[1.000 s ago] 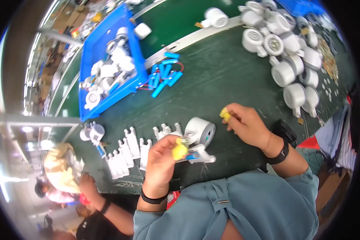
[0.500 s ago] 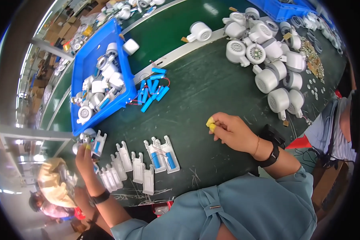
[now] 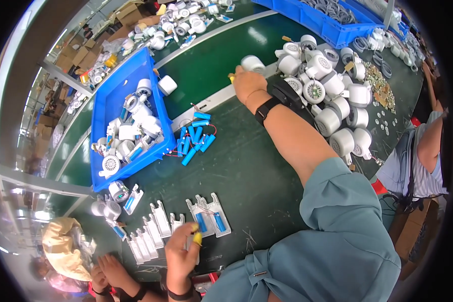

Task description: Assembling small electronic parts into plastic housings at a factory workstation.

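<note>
My right hand (image 3: pixel 250 86) reaches to the far strip at the table's edge, against a white round fan housing (image 3: pixel 253 64); its fingers are mostly hidden, so a grip cannot be made out. Yellow finger covers are on the fingertips. My left hand (image 3: pixel 181 251) hovers at the near side with thumb and index finger apart, nothing seen between them. Beside it stand white plastic handle shells (image 3: pixel 160 219) in a row. Two shells to its right hold blue battery cells (image 3: pixel 219 222) with thin wires.
A blue bin (image 3: pixel 161 103) of white fan parts stands left, with loose blue batteries (image 3: pixel 197 138) next to it. Fan housings (image 3: pixel 332 83) pile up at right. Another person's hands (image 3: pixel 110 274) show lower left; someone sits at right. A green conveyor (image 3: pixel 206 65) runs behind.
My right hand has moved away from me to the fan housing on the strip. My left hand has come back from the far left toward the handle shells. The view has shifted.
</note>
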{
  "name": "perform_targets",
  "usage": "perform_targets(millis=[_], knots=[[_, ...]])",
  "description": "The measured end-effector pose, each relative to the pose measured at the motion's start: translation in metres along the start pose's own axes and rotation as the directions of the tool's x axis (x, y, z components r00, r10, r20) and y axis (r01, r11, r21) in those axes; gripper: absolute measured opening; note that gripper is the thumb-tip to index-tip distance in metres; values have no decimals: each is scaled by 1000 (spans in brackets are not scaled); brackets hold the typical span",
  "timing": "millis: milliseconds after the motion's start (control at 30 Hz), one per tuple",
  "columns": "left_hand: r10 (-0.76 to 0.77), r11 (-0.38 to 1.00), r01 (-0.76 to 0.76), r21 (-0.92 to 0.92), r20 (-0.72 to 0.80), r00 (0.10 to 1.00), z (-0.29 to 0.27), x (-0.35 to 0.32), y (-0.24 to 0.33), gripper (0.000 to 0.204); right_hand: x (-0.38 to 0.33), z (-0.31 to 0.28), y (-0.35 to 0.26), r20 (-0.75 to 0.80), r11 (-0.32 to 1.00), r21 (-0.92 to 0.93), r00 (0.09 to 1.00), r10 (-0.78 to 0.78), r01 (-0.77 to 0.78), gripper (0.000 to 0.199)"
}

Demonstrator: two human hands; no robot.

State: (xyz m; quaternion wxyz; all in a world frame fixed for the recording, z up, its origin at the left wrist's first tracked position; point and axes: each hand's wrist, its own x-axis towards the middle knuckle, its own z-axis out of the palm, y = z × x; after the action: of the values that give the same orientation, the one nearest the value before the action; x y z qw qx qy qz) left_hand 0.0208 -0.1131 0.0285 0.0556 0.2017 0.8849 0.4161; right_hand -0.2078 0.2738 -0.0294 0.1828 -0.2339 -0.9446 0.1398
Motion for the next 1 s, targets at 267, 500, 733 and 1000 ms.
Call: perform_targets(millis=[267,500,733,1000], knots=[[37,999,-36,19,-50,998,3,1,-3,25,-18,-5,33,-61,1000,-20,998,-2,1,28],[169,984,-166,57,-52,984,9,11,1,23,-17,-15,22,-204,996,-39,975,-89,83,50],[44,999,-42,18,-121,992,5,-7,13,19,47,-11,38,29,984,43,985,170,-171,51],[9,1000,-5,24,-174,985,1,-5,-8,19,46,8,24,-84,970,202,984,157,-137,24]])
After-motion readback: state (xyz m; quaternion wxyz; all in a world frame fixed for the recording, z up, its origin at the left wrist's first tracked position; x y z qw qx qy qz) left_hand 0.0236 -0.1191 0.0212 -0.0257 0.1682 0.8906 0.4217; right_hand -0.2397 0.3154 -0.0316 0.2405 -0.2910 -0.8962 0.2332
